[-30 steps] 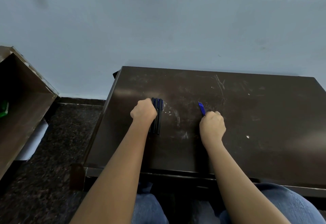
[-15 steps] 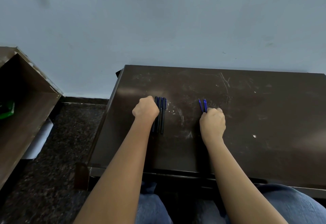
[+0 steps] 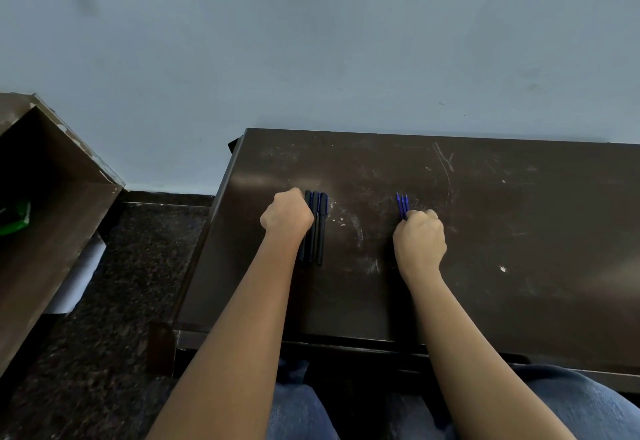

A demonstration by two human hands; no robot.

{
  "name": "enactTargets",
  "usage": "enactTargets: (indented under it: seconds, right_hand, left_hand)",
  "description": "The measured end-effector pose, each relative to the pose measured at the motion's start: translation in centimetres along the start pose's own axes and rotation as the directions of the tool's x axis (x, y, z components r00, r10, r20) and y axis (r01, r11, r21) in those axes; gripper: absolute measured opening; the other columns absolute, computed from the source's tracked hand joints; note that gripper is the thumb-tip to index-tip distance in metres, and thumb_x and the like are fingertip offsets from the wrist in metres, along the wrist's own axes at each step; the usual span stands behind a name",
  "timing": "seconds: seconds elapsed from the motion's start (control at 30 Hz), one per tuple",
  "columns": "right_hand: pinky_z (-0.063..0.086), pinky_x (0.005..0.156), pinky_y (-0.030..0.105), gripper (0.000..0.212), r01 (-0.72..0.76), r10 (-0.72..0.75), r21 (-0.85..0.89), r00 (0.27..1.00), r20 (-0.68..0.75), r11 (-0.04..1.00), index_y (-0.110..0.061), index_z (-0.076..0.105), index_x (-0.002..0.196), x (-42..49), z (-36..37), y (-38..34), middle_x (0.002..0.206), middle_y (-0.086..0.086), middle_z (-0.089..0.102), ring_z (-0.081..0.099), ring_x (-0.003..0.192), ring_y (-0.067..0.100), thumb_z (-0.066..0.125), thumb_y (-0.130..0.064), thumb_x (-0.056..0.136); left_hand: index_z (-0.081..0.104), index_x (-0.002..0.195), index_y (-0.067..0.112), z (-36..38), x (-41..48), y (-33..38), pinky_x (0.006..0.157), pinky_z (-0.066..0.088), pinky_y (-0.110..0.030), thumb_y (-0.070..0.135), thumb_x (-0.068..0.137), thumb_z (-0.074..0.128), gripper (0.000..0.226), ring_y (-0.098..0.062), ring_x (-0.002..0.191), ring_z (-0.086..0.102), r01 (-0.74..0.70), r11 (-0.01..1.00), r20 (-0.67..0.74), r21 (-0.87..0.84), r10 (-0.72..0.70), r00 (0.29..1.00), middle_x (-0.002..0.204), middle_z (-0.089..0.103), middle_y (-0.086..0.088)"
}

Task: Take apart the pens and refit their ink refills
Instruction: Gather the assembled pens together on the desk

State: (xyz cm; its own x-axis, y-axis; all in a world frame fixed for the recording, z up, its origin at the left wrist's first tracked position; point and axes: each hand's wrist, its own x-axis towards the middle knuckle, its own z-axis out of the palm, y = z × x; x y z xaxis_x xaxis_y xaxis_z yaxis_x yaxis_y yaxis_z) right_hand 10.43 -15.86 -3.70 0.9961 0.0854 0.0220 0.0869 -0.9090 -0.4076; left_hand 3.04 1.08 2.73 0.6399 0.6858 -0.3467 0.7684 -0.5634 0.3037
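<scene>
Three dark pens (image 3: 320, 228) lie side by side on the dark brown table (image 3: 485, 231), pointing away from me. My left hand (image 3: 286, 215) is a curled fist that rests on the table against their left side, covering part of the leftmost pen. Its fingertips are hidden. To the right, my right hand (image 3: 419, 238) is curled over a small bundle of blue ink refills (image 3: 402, 204). Three pointed tips stick out beyond the knuckles, and the rest of the refills is hidden under the hand.
The table's back edge meets a pale blue wall (image 3: 311, 58). A brown open cabinet (image 3: 52, 204) with something green (image 3: 15, 218) inside stands at the left, across a strip of dark speckled floor (image 3: 121, 301). My knees in blue jeans (image 3: 571, 401) are under the table's front edge.
More blue refill tips show beyond my right fist: one a second ago, then two, three now. My left hand has stayed beside the pens.
</scene>
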Motion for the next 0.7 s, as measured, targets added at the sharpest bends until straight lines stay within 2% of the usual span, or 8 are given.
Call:
enactTargets:
  seconds: [0.5,0.7]
  right_hand:
    - [0.04,0.063,0.037,0.021,-0.005,0.005,0.058,1.0,-0.01,0.998,0.006,0.065,0.093,-0.3,0.21,0.11,0.101,0.019,0.054,0.053,0.092,0.036,0.046,-0.001,0.09]
    - [0.037,0.063,0.036,0.022,-0.001,0.002,0.05,1.0,-0.01,0.999,0.006,0.066,0.096,0.02,0.19,0.08,0.104,0.019,0.053,0.052,0.096,0.035,0.046,-0.003,0.091]
  left_hand:
    - [0.052,0.128,0.019,-0.17,-0.15,0.1,0.074,0.04,-0.032,0.015,0.091,0.057,0.038,-0.024,0.107,0.058,0.002,1.0,0.006,-0.002,-0.002,1.0,0.123,0.057,-0.007]
    - [0.051,0.129,0.019,-0.27,-0.2,0.16,0.073,0.04,-0.031,0.015,0.092,0.057,0.038,-0.024,0.106,0.058,0.006,1.0,0.005,-0.003,-0.006,1.0,0.122,0.057,-0.007]
